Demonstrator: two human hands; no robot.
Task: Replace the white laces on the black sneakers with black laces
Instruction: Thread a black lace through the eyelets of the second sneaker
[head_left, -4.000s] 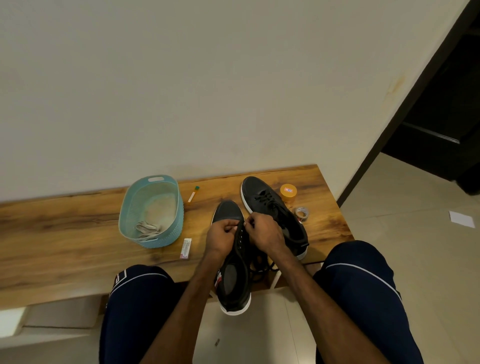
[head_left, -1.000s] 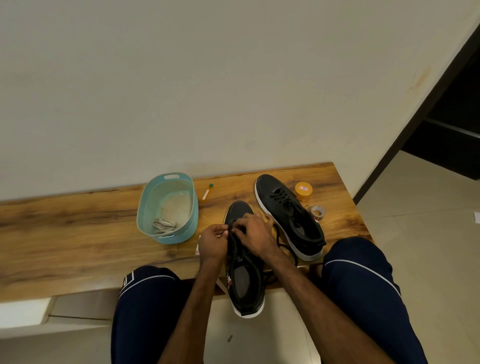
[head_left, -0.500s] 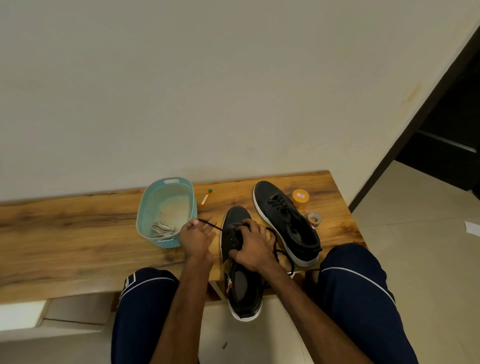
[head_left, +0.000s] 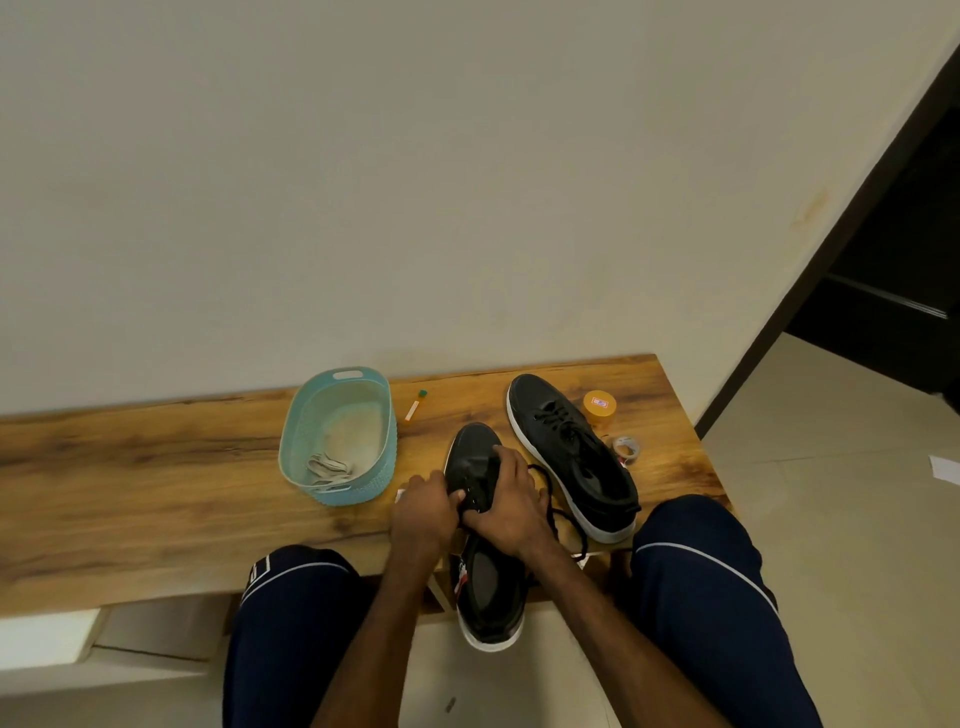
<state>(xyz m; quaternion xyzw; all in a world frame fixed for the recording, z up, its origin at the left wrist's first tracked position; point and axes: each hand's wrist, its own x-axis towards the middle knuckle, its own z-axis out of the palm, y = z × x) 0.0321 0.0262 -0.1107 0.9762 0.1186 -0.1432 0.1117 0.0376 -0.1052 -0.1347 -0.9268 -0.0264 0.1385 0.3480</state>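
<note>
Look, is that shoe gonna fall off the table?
Maybe. The sneaker being laced sticks heel-first past the edge of the wooden bench, steadied only by the left hand and right hand. Its black lace trails loose.

- Dark navy shorts (head_left: 701, 587) cover both thighs.
- Thin white piping curves across each leg.
- Small white mark on the left hem.
- Bare forearms, no sleeves.

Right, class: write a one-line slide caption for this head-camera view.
Both hands, left and right, thread a black lace through the near sneaker; white laces lie in the basket.
</note>
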